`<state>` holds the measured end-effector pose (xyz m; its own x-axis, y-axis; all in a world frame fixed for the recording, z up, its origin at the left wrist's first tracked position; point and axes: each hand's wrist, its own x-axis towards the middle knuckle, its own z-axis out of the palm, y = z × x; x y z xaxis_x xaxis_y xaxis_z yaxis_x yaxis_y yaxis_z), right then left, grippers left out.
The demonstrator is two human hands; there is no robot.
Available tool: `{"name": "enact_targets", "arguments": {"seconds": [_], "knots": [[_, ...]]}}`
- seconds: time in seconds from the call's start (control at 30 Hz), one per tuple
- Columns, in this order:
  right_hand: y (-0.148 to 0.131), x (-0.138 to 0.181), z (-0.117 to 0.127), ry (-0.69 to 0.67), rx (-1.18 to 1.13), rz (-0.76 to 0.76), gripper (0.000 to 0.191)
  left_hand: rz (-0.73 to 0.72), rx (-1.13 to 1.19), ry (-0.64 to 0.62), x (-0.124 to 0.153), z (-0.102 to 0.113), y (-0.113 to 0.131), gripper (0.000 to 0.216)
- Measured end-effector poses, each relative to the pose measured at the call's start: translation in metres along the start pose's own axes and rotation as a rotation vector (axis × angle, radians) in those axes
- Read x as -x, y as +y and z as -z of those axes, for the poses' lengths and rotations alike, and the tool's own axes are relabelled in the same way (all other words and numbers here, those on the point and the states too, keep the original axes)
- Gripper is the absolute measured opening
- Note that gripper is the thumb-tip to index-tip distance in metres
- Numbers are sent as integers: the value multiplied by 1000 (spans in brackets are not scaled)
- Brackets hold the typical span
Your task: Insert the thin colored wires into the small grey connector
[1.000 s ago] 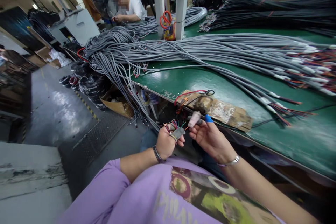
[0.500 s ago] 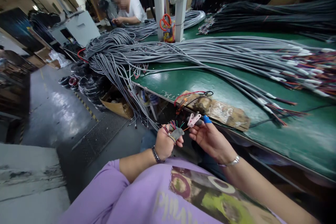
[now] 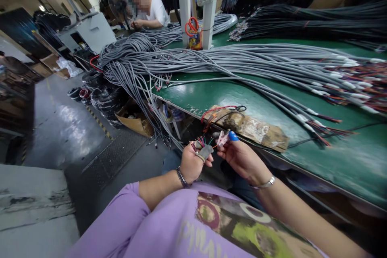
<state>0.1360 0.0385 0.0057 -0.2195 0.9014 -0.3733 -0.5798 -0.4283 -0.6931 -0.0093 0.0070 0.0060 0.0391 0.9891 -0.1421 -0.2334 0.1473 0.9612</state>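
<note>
My left hand (image 3: 191,164) is closed around the end of a grey cable whose thin coloured wires (image 3: 200,142) fan out above the fist; a grey cot covers its thumb. My right hand (image 3: 239,156) sits just to the right, palm up, pinching a small pink clip-like tool (image 3: 223,137) between capped fingertips, one cap blue. The tool's tip touches one of the wires. Both hands hover in front of the green table's edge (image 3: 193,107), above my lap.
A big bundle of grey cables (image 3: 229,58) lies across the green table, stripped coloured ends (image 3: 329,131) at the right. A taped cardboard pad (image 3: 256,127) lies on the near edge. Orange scissors (image 3: 191,26) hang by white posts. Another person (image 3: 148,6) sits at the far end.
My right hand has moved a little left and up, bringing the pink tool against the fanned wires. The left hand stays closed on the cable end.
</note>
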Motion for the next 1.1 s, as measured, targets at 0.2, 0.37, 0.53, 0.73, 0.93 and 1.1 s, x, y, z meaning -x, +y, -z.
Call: {"name": "enact_targets", "arguments": {"seconds": [0.2, 0.37, 0.53, 0.73, 0.93, 1.1], "knots": [[4, -3, 1, 41, -54, -9, 44, 9, -27, 18, -5, -4, -1, 40], [6, -7, 0, 86, -105, 23, 38, 35, -36, 16, -6, -4, -8, 39], [7, -6, -2, 94, -114, 24, 36, 38, -47, -7, -5, -3, -9, 37], [12, -6, 7, 28, -144, -1, 40, 41, -21, -10, -2, -4, -6, 38], [10, -2, 11, 39, -160, -57, 44, 98, 82, -7, 4, 5, -5, 44], [8, 3, 7, 71, -161, -80, 40, 121, 99, 8, 4, 8, -3, 42]]}}
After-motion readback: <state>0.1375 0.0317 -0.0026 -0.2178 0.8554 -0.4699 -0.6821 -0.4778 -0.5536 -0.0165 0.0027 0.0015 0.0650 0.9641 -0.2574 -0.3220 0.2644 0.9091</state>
